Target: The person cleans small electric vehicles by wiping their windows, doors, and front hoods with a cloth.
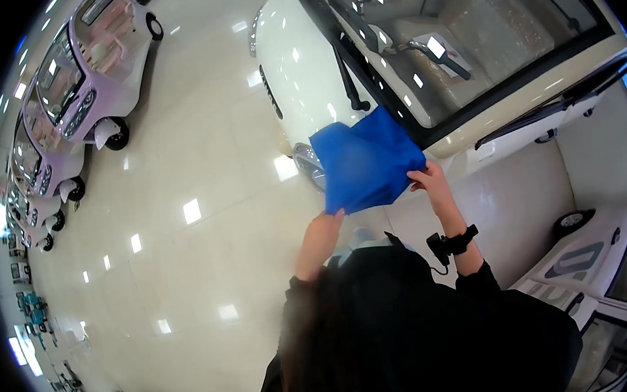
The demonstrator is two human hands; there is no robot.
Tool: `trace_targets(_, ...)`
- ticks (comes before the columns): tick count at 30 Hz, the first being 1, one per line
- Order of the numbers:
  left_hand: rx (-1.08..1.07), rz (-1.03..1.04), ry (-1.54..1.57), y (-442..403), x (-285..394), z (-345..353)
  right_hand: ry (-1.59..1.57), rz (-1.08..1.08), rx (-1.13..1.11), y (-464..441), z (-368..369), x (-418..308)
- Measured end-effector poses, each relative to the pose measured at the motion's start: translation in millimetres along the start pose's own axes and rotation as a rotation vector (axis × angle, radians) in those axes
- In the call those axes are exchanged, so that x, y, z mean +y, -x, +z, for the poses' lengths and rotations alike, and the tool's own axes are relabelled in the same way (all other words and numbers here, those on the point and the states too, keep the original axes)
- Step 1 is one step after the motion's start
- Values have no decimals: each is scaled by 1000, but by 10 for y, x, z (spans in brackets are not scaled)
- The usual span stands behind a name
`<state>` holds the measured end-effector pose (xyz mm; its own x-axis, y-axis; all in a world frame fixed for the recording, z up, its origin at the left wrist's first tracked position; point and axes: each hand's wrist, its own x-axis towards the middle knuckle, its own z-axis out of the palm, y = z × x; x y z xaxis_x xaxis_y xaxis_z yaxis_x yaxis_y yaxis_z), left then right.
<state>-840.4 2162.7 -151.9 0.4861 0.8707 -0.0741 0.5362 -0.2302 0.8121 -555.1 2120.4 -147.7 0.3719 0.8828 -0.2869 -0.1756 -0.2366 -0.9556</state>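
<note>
A blue cloth (366,161) is spread between my two hands, beside the front corner of a cream-white vehicle (304,71). My left hand (322,236) pinches its near left corner. At the cloth's right edge, my right hand (428,179) grips it between thumb and fingers. The cloth overlaps the view of the vehicle's hood and the lower edge of its windshield (463,44); whether it touches them I cannot tell. A black device is strapped to my right wrist.
Several pink-purple small vehicles (111,98) stand in a row at the left. Another white vehicle (584,263) is at the lower right. A black wiper (349,83) lies near the windshield. Shiny tiled floor (201,168) runs between the vehicles.
</note>
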Motion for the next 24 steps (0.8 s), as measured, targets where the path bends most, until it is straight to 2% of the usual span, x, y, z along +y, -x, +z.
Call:
trace_targets(2,-57,-76,66,-103,-92,131,-19,40,72,11,-22,70)
trace_targets(4,-15,-37,109,-262,-450,399,-121,34,140,-26,32,146)
trace_targets(5,-1,-107,233,-370,-587,481,-112,37,136,-101,74,204)
trace_targets(7,-25,-216,495,-564,-567,457,-33,-180,151,-287,194,310)
trace_targets(8,-24,-230,504,-697,-556,487,-23,-167,146,-377,232,344)
trace_targets(10,38,-358,861,-932,-625,584,365,-291,153,-557,324,409)
trace_targets(11,38,-374,868,-1019,-637,652,373,-277,148,-627,383,468)
trace_targets(13,149,-319,1001,-1211,-600,787,1047,-634,154,-790,546,522)
trace_targets(14,153,-321,1008,-1265,-611,822,1053,-635,149,-819,629,525)
trace_targets(16,126,-226,700,-1379,-843,986,1358,-668,147,-800,815,455)
trace_targets(17,163,-33,432,-1399,-1007,1082,1361,-664,147,-817,896,461)
trace_targets(18,156,-35,433,-1409,-992,1039,1398,-627,173,-840,990,476)
trace_targets(20,150,116,313,-1385,-830,813,1433,-570,209,-917,1198,557)
trace_targets(22,77,69,370,-1417,-783,628,1477,-663,305,-1076,1344,646)
trace_targets(24,63,272,101,-1449,-835,410,1485,-666,327,-1219,1522,655)
